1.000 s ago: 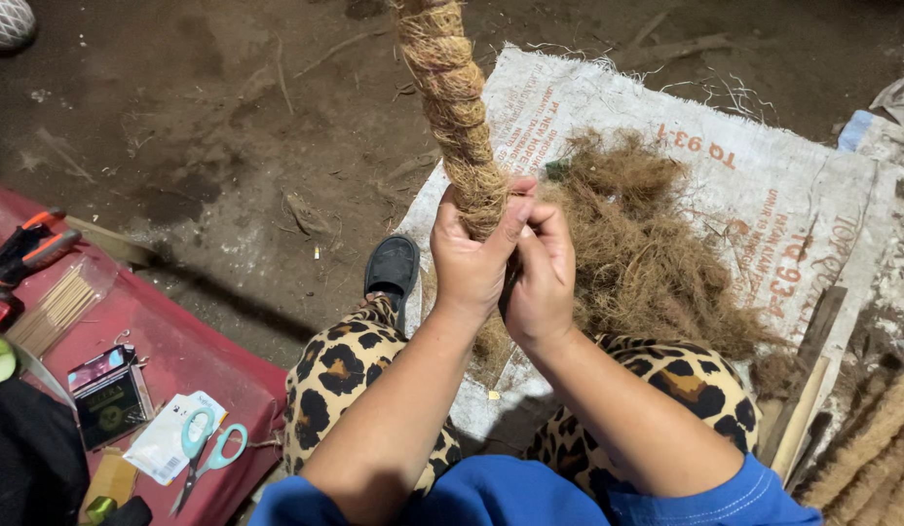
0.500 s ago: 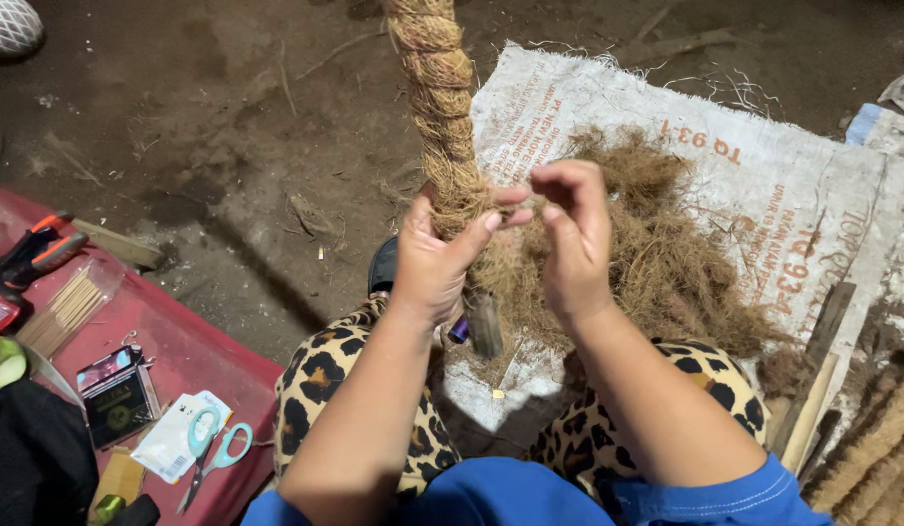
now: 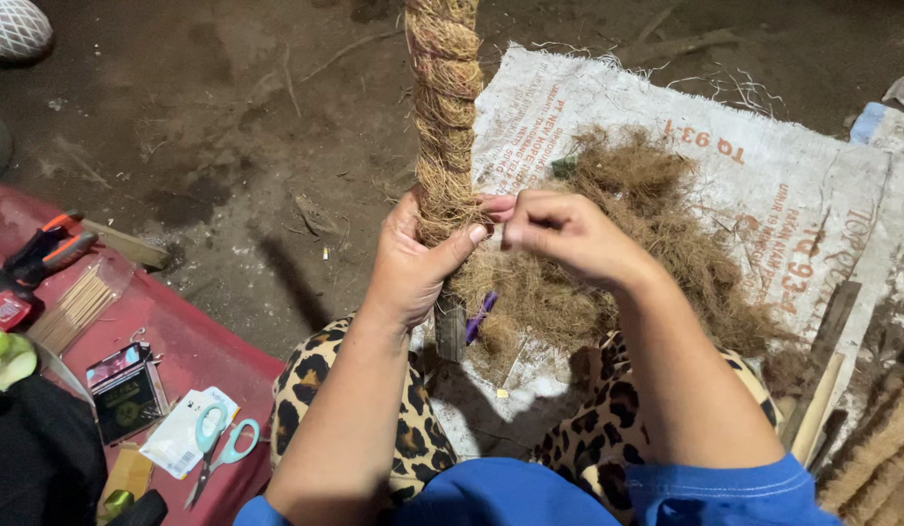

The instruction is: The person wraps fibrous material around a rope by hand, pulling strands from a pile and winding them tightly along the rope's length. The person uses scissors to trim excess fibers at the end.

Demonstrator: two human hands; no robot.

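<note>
Since the earlier frames the right hand has come off the pole and shifted to its right side, while the left hand has stayed wrapped around it. Both hands were clasped together on the pole a second ago; now they are side by side, fingertips nearly meeting.

Left hand is closed around the lower end of the fibre-wrapped pole, thumb across the front. Right hand is loosely curled, thumb and forefinger pinched together just beside the pole; whether they hold a strand of fibre I cannot tell.

Upright, the pole rises from between the knees out of the top of the view. Behind it lies a heap of loose brown fibre on a white woven sack spread on the dirt floor. A small purple object sits under the hands.

At left, a red mat carries teal scissors, a bundle of thin sticks and orange-handled pliers.
</note>
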